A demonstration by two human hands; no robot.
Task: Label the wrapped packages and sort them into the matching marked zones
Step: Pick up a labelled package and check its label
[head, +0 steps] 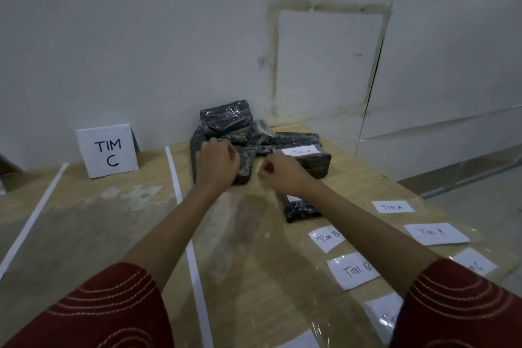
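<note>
We stand at a pale wooden counter [248,257] pushed against a scuffed white wall [141,37]. White tape strips [197,277] divide the counter into zones, and a folded card sign [108,151] reading "TIM C" stands in the left zone by the wall. Loose paper labels [436,233] marked Tim A, Tim B and Tim C lie in rows on the right side, under our right sleeve [457,305].

Our left hand [219,161] has its grip clamped on a small black package [245,165], fingers curled over its top edge. Our right hand [282,172] is just beside that package, its grip drawn together into a loose fist; we see nothing in it.

The held package sits at the front of a pile of black wrapped packages [226,117] heaped against the wall in the middle zone. Its long axis runs away from us toward the wall, leaning a little to the right. To its right lies a larger package [313,164] with a "Tim A" label [300,151] on top, long axis running left to right. Another package [300,210] lies apart from the pile, nearer us, beside our right forearm.
</note>
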